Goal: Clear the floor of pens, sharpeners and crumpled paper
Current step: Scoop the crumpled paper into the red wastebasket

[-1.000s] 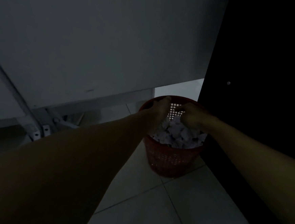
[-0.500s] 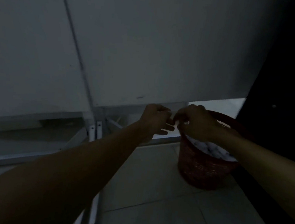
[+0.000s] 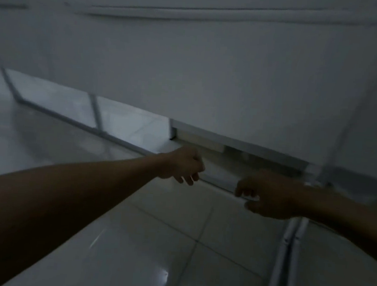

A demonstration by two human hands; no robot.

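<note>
Dim room, tiled floor [image 3: 152,241] — left hand [image 3: 182,165] and right hand [image 3: 269,196] outstretched, fingers loosely curled, holding nothing I can see; no pens, sharpeners or crumpled paper in sight here — two metal tubes [image 3: 286,263] remain, progress unclear.

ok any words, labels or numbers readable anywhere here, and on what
None: no text, label or number shows on the wall, the floor tiles, the two metal tubes or either hand (left hand, right hand). The frame is dim and blurred.
</note>
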